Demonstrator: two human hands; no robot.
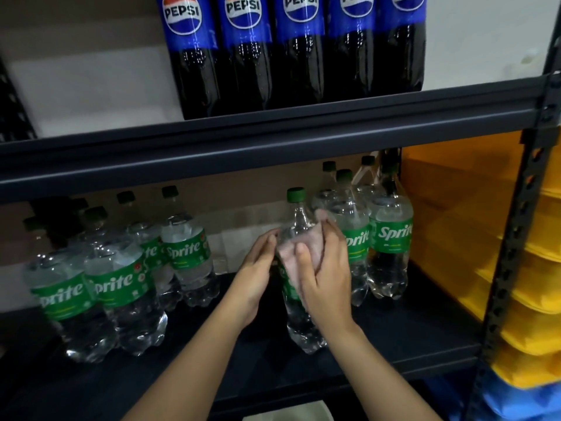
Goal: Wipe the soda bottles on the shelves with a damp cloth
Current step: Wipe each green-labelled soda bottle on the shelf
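Two hands on one clear plastic Sprite bottle (299, 314), upright near front edge of the dark lower shelf (394, 338). Green cap, green label, ribbed lobed base. Right hand (326, 284) curled round the bottle's shoulder, pressing a pale pinkish cloth (291, 253) against it; cloth soft, crumpled. Left hand (258, 275) on the bottle's other side, fingers fairly straight, steadying it. Right of the right hand: cluster of Sprite bottles (391, 238), then stacked yellow plastic bins (531, 268). Left of the left hand: another Sprite group (118, 284). Above both hands: dark Pepsi bottles (297, 50), blue labels, on the upper shelf (273, 132).
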